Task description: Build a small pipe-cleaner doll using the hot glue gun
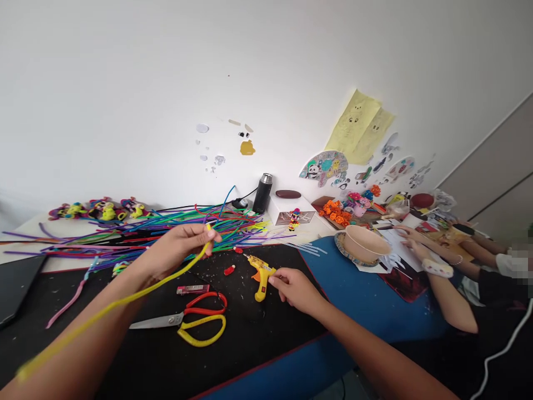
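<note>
The left hand (pixel 183 247) held a yellow stem (pixel 137 297) near its upper end, fingers closed in a pinch, and its length trailed down along the forearm. The right hand (pixel 297 289) had its fingers bent nearly shut at the back of the glue gun (pixel 261 276), which lay on the black mat (pixel 166 369). Scissors (pixel 202 328) and a lighter (pixel 192 289) lay left of the gun, below the coloured stems (pixel 166 222).

Beneath the left fingers (pixel 200 240) and right fingers (pixel 280 281), a black mat (pixel 145 358) lies on the table (pixel 362 305), with fuzzy stems (pixel 227 225) beyond.
</note>
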Motion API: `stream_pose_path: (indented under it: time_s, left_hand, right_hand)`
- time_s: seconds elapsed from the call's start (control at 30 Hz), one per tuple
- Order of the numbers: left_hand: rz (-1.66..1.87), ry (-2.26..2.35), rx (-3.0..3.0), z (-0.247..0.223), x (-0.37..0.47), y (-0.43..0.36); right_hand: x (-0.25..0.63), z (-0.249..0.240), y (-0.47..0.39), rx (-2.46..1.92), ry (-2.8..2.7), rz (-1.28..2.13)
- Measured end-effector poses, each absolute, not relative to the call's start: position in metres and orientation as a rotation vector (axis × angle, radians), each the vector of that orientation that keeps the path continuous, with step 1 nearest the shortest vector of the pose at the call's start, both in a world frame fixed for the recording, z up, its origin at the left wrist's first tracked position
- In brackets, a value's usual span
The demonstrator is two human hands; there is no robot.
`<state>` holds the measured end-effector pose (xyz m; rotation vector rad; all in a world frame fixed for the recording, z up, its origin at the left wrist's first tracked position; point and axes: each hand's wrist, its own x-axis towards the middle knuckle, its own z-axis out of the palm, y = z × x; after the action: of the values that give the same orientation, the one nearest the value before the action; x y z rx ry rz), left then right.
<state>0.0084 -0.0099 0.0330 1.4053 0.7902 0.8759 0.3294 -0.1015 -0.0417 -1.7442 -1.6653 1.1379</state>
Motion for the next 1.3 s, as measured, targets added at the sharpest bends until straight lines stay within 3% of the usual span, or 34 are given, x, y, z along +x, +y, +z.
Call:
stream_pose_path:
  time_s: [0.13,0.3,0.63,1.1,1.3]
  left_hand:
    - [0.490,0.808,1.651,0.019,0.039,-0.028]
    - [0.281,0.899,1.944,-0.016,0.077,-0.051]
    - [0.371,0.824,2.068,-0.046,0.104,-0.060]
    - [0.543,0.629,2.049,-0.001,0.108,-0.086]
    - [0.456,0.678,1.987,0.030,0.058,-0.062]
  right_hand:
    - [0.340,-0.051,-0.115,-1.796,-1.648,1.196]
    - [0.335,-0.056,-0.113,-1.744,-1.289,1.496]
    - [0.312,-0.055,-0.104,-1.611,-1.021,1.653]
    - [0.297,-0.063,-0.104,-1.366,-0.885,1.511]
    - [0.277,-0.062,-0.085,-1.215,-0.922,1.493]
